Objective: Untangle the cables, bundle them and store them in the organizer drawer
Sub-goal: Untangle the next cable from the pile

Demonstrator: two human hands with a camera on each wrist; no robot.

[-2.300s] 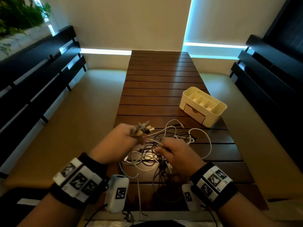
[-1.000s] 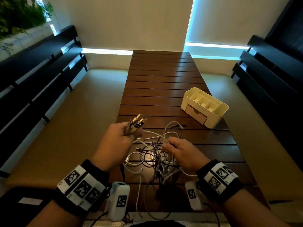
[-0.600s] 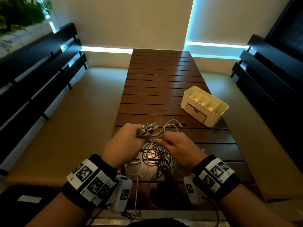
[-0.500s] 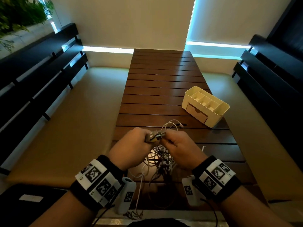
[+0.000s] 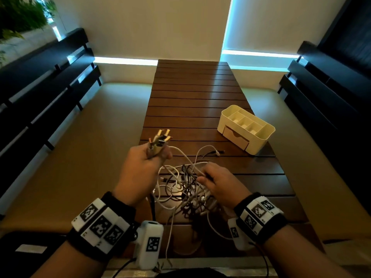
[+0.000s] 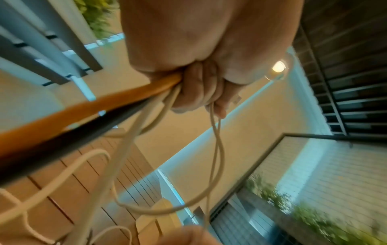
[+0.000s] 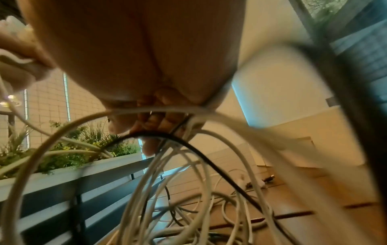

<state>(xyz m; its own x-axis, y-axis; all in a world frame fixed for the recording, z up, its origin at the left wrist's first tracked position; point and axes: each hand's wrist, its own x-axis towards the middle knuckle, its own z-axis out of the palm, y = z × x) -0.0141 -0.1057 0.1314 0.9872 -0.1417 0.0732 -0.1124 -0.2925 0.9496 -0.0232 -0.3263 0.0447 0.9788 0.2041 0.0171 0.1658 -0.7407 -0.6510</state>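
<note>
A tangle of white and black cables (image 5: 186,189) lies on the near part of the slatted wooden table (image 5: 192,101). My left hand (image 5: 144,167) is raised at the table's left edge and grips a bunch of cable ends, their plugs (image 5: 159,140) sticking up out of the fist. In the left wrist view the fingers (image 6: 194,92) curl round white, orange and black cords. My right hand (image 5: 218,181) sits in the tangle and pinches several strands; its fingers (image 7: 155,119) curl over white and black loops (image 7: 188,165). The cream organizer (image 5: 246,128) stands at the right, its drawer (image 5: 235,137) closed.
Padded benches run along both sides of the table, with dark slatted backrests behind them. A loose white plug (image 5: 215,152) lies on the table between the tangle and the organizer. Plants (image 5: 18,15) stand at the far left.
The hands had met over the tangle half a second ago. Now the left hand has lifted up and left with the plug ends, and the right has dropped back into the cables.
</note>
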